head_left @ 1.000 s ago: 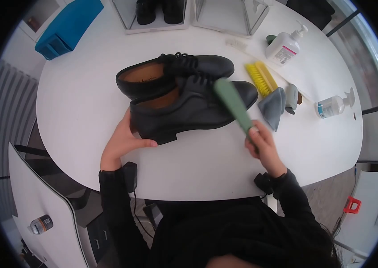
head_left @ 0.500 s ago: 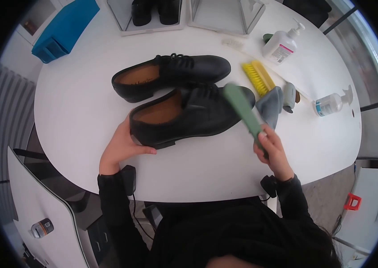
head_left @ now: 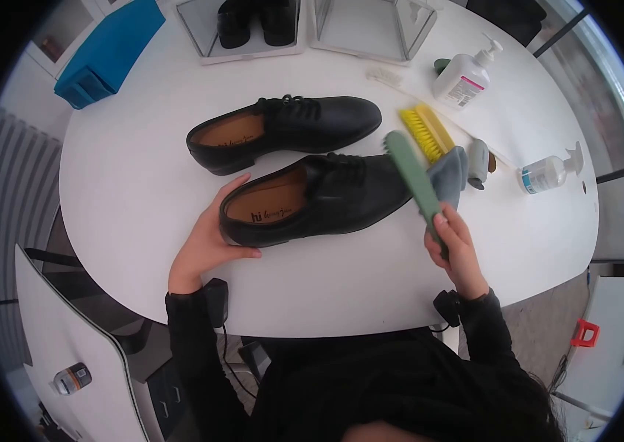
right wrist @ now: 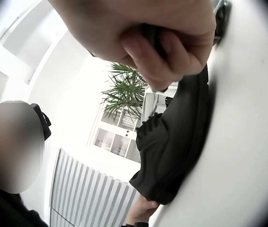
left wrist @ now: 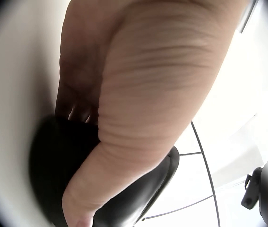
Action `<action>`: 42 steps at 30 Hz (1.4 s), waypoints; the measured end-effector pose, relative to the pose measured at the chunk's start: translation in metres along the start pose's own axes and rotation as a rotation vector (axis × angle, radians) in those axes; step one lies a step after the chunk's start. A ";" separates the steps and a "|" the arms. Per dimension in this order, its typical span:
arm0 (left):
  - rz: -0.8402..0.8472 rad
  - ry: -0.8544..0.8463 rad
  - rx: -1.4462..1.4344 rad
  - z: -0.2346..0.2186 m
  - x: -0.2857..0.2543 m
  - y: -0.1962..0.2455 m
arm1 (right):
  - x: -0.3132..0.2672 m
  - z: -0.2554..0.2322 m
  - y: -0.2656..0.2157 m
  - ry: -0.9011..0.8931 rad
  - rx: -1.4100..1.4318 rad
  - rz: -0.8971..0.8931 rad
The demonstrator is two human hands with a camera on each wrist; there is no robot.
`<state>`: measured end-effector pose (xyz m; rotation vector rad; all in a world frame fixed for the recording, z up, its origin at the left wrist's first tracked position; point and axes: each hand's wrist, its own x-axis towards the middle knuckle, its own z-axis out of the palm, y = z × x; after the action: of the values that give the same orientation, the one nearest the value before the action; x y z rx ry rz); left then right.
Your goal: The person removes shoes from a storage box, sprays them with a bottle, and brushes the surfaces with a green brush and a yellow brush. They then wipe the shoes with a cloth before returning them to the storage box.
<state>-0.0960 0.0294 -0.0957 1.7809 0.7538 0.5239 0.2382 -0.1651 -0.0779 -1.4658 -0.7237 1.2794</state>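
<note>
In the head view, a black lace-up shoe (head_left: 374, 195) lies nearer the person, its tan insole lettering showing. The left hand (head_left: 205, 239) grips this shoe's heel, thumb on the near side and fingers round the back. The left wrist view shows that hand (left wrist: 138, 94) wrapped about the black heel (left wrist: 58, 156). A green brush (head_left: 414, 173) is held by its handle in the right hand (head_left: 453, 250), its head overlapping the shoe's toe. Curled fingers of the right hand (right wrist: 167, 47) appear in the right wrist view. The matching shoe (head_left: 341, 116) rests just beyond.
Right of the shoes lie a yellow-bristled brush (head_left: 430, 134), a grey cloth (head_left: 450, 177) and a small grey item (head_left: 478, 166). A white pump bottle (head_left: 461, 82) and a clear spray bottle (head_left: 542, 175) stand farther right. Clear boxes sit at the back, a blue case (head_left: 109, 55) back left.
The near shoe has come away from the far one, toward the person, and turned so more of its insole shows. The green brush has shifted right with the right hand.
</note>
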 end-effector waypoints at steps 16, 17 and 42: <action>0.267 0.110 -0.008 0.010 -0.004 0.013 | -0.015 0.004 -0.025 -0.073 0.058 0.053; 0.289 0.113 -0.002 0.011 -0.003 0.014 | -0.014 0.003 -0.026 -0.091 0.033 0.064; 0.433 0.193 0.031 0.016 -0.020 0.011 | 0.039 0.075 -0.125 -0.643 -0.710 -0.306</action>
<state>-0.0969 0.0018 -0.0898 1.9494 0.5039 0.9864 0.1981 -0.0697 0.0323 -1.3751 -1.9034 1.3133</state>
